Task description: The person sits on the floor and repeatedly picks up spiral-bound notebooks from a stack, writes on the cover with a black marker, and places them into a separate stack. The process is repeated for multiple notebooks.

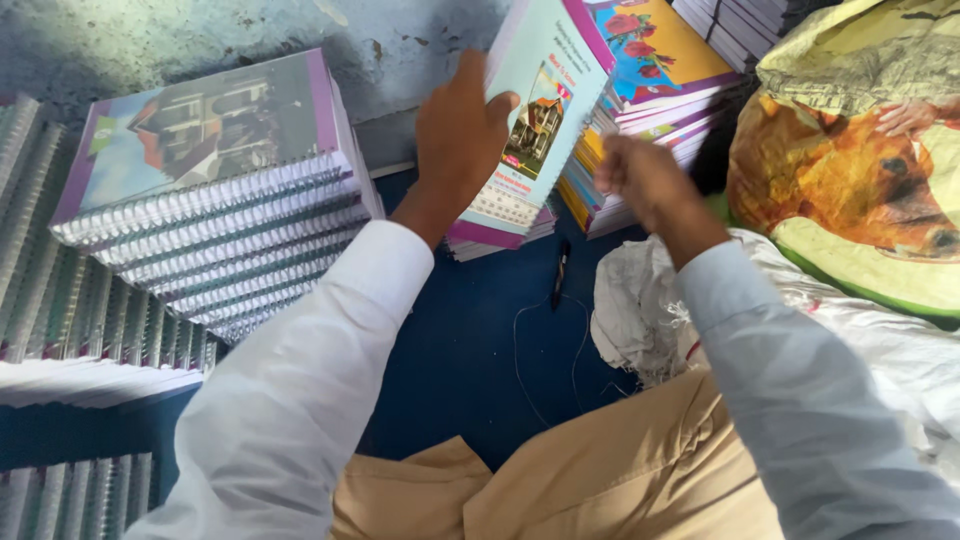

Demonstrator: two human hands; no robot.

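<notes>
Blue floor [470, 370] — notebook stacks [230, 240], black pen [560, 272], white sack [640, 310]

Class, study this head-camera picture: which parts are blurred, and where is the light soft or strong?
Head view: the right hand is smeared by motion blur; the left hand, holding a notebook, is sharper; the notebook stack is slightly soft; light is even, with no hard shadows or glare.
</notes>
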